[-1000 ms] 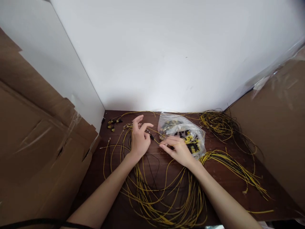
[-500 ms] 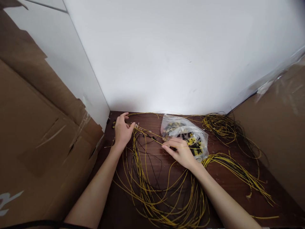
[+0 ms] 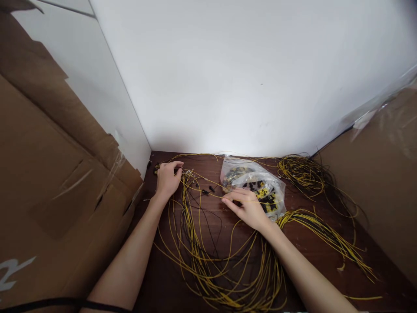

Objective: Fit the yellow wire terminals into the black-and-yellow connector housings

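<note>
My right hand (image 3: 246, 208) is closed in a pinch on a thin yellow wire (image 3: 213, 195), in front of the clear plastic bag. The wire runs left from the fingertips toward the metal-tipped wire ends (image 3: 188, 173). Beside those ends is my left hand (image 3: 167, 179), fingers bent, with a gap between thumb and forefinger; I make out nothing held there. Below, a long bundle of yellow and black wires (image 3: 192, 230) curves across the brown tabletop. Between the hands lie small black connectors (image 3: 211, 189).
The clear bag (image 3: 233, 163) holds yellow and black parts. Behind it to the right sits a tangled wire coil (image 3: 301, 174); nearer, loose wire ends (image 3: 335, 239) fan out. Cardboard (image 3: 65, 174) stands at the left, more cardboard (image 3: 387, 174) at the right, a white wall (image 3: 228, 78) behind.
My left hand's fingers have bent inward and it has come slightly away from the wire ends. The yellow wire hangs slacker. My right hand keeps its pinch in nearly the same place.
</note>
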`<state>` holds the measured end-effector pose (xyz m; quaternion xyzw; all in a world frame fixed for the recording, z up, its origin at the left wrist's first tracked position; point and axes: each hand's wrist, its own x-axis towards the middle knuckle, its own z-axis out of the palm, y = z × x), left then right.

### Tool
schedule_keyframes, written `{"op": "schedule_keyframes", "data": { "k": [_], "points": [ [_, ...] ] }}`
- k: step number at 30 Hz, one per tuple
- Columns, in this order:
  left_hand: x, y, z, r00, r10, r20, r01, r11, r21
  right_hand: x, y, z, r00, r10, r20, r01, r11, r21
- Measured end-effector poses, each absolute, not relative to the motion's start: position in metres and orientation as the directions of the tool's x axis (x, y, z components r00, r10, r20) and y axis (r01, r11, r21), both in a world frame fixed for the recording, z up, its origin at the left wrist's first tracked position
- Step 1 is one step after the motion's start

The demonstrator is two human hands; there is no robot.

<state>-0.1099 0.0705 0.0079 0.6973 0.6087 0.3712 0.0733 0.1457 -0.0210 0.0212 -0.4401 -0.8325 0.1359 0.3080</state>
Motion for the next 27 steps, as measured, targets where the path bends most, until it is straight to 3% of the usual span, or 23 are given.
{"op": "schedule_keyframes", "data": {
  "k": [13, 27],
  "points": [
    [-0.105, 0.067, 0.021, -0.054, 0.896, 0.441, 0.657, -0.301, 0.691, 0.148, -0.02, 0.019, -0.424, 0.816, 0.394, 0.646, 0.577, -0.5],
    [-0.097, 0.062, 0.022, 0.025, 0.896, 0.443, 0.517, -0.391, 0.762, 0.148, -0.02, 0.019, -0.416, 0.828, 0.376, 0.657, 0.56, -0.505]
  ]
}}
